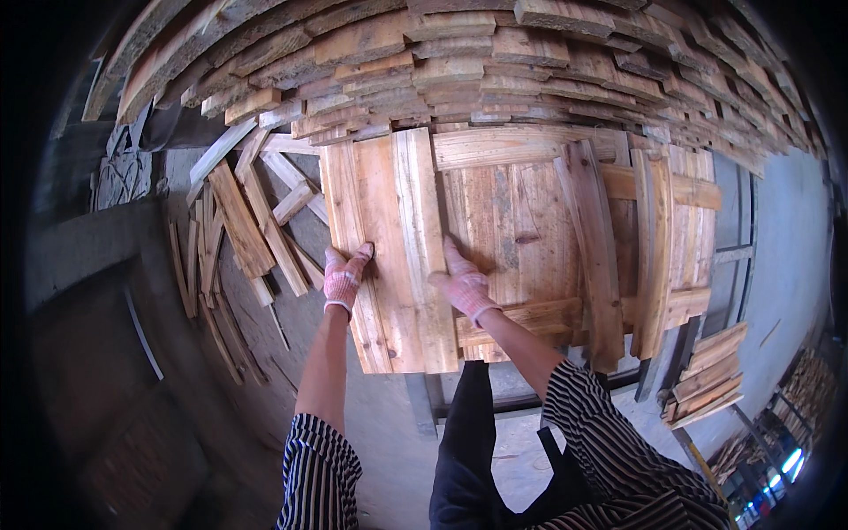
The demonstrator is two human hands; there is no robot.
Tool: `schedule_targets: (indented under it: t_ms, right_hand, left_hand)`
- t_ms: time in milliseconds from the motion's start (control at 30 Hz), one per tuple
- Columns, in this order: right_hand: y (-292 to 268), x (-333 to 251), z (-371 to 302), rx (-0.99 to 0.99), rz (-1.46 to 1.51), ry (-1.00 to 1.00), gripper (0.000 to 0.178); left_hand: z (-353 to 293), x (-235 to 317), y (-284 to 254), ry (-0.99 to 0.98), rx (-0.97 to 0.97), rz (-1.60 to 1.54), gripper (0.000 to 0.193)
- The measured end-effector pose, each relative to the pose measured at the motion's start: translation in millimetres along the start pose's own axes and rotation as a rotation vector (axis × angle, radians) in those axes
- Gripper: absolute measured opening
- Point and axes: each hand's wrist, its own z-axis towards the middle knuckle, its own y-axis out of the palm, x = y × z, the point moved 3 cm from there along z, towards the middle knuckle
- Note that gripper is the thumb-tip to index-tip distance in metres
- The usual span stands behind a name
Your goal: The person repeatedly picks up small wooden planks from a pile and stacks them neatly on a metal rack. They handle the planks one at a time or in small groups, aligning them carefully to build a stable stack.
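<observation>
Pale boards lie left of the knotted panel. Left hand at their outer edge, right hand at the inner, thumb and fingers apart; whether either grips cannot be told. Risk: uneven side pressure could skew the boards, opening gaps

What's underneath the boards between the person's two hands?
Past the near edge of the boards, part of a grey metal bar and the floor show. Whatever lies directly beneath the boards is covered.

Hands in pinkish gloves, dark-and-light striped sleeves, black trousers
</observation>
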Motion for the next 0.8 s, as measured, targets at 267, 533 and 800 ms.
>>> schedule_targets:
  t_ms: [267,533,800]
  right_hand:
    - [-156,65,-49,0.741,-0.693,0.109,0.087]
    - [-211,130,-66,0.653,-0.579,0.314,0.083]
    - [-73,-3,-14,0.483,-0.326,-0.030,0.066]
  left_hand:
    - [-12,23,21,-0.143,-0.126,-0.077,0.054]
    - [-3,19,12,-0.158,-0.113,0.099,0.064]
    - [-6,22,12,-0.120,-0.079,0.110,0.065]
